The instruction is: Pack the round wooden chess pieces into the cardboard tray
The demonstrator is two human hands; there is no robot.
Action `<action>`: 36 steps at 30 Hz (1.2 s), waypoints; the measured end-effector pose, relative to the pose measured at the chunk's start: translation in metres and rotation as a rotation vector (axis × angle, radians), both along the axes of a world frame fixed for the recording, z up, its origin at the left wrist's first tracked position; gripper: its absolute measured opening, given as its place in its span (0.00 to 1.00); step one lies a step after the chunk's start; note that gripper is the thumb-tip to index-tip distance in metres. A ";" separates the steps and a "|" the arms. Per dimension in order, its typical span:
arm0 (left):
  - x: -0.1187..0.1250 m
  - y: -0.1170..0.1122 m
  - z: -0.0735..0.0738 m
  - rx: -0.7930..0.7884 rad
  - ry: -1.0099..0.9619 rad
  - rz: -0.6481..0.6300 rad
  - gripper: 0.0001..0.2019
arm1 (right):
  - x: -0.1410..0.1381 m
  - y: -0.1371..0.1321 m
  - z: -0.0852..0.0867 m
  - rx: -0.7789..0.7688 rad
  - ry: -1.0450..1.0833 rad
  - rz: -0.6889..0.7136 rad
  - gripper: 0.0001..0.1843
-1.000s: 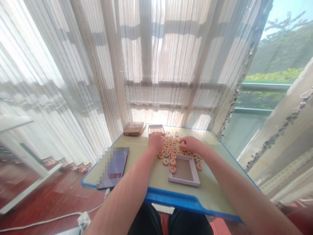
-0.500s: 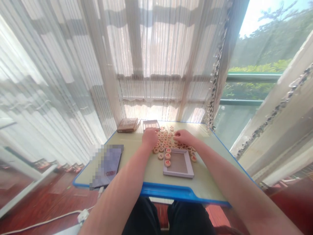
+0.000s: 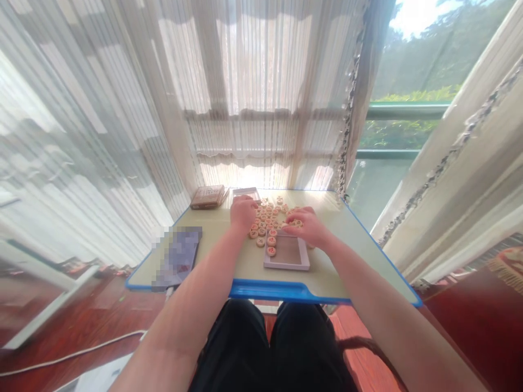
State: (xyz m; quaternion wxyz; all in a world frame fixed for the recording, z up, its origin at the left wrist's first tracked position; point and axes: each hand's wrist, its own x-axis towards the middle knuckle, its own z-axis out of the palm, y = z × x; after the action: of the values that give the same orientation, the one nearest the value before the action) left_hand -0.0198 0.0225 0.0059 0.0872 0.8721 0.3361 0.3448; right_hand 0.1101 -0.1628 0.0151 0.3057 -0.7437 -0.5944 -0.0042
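Observation:
Round wooden Chinese chess pieces [image 3: 269, 213] with red and dark characters lie in a loose cluster on the table. An open pale box tray [image 3: 287, 267] stands in front of them, a short column of red-marked pieces [image 3: 272, 240] along its left side. My right hand [image 3: 307, 226] is over the tray's far edge, thumb and fingers pinched on a chess piece [image 3: 283, 226]. At the cluster's left edge rests my left hand [image 3: 243, 212], its fingers curled; whatever they hold is hidden.
A brown box [image 3: 207, 197] and a second pale tray [image 3: 246, 193] sit at the back left. A tablet-like device [image 3: 182, 256], partly pixelated, lies at the left with a cable. The table [image 3: 216, 239] has a blue rim; sheer curtains hang behind it.
My right hand has come from the cluster's right side toward the tray's far edge, a piece now at its fingertips. The left hand stays beside the cluster. The view has tilted down somewhat.

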 end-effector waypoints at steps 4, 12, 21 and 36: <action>0.001 0.000 0.001 -0.062 0.133 -0.111 0.16 | 0.007 0.005 -0.008 -0.111 0.012 0.028 0.10; 0.003 -0.006 -0.002 -0.043 0.304 -0.239 0.15 | 0.000 -0.002 -0.006 -0.144 -0.118 0.050 0.11; 0.003 -0.012 0.002 -0.023 0.371 -0.228 0.15 | 0.001 -0.004 -0.009 -0.177 -0.241 0.118 0.14; 0.004 -0.014 0.004 -0.022 0.392 -0.228 0.15 | -0.006 -0.006 -0.006 -0.174 -0.278 0.197 0.08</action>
State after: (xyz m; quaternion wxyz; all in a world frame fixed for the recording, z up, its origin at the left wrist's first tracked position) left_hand -0.0161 0.0080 0.0097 0.0680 0.9539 0.2494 0.1528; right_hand 0.1041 -0.1684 0.0088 0.1540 -0.6977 -0.6992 -0.0254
